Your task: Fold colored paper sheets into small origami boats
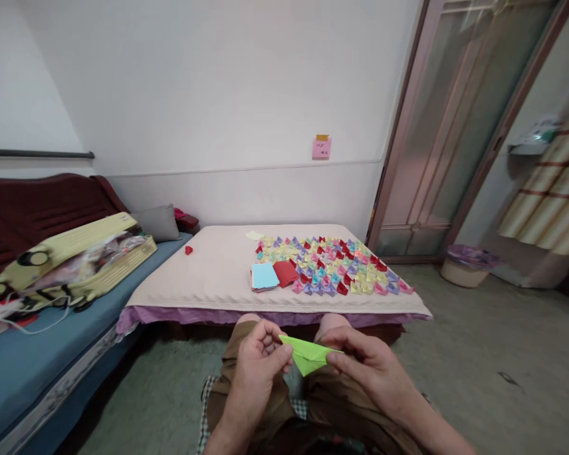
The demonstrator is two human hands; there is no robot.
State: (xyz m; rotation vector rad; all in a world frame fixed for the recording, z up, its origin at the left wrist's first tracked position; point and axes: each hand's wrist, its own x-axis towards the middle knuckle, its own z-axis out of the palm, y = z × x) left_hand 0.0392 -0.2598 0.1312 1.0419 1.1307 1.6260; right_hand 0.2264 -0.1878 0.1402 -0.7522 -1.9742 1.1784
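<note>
A bright green sheet of origami paper [309, 356], folded into a triangle with its tip pointing down, is held above my lap. My left hand [260, 360] pinches its left corner between thumb and fingers. On the other side, my right hand [367, 363] grips the right corner the same way. Beyond the hands, on the cloth-covered table, lie a stack of square paper with a light blue sheet on top [264, 276] and a red sheet [285, 273] beside it. Many small folded paper pieces [332, 265] in several colours stand in rows to the right.
The low table [194, 278] has a pale cover with a purple edge. A small red folded piece [188, 250] lies at its left. Further left, a yellow suitcase [76, 259] lies partly open on a blue-covered bed [90, 309]. A lined bin [469, 264] stands at right.
</note>
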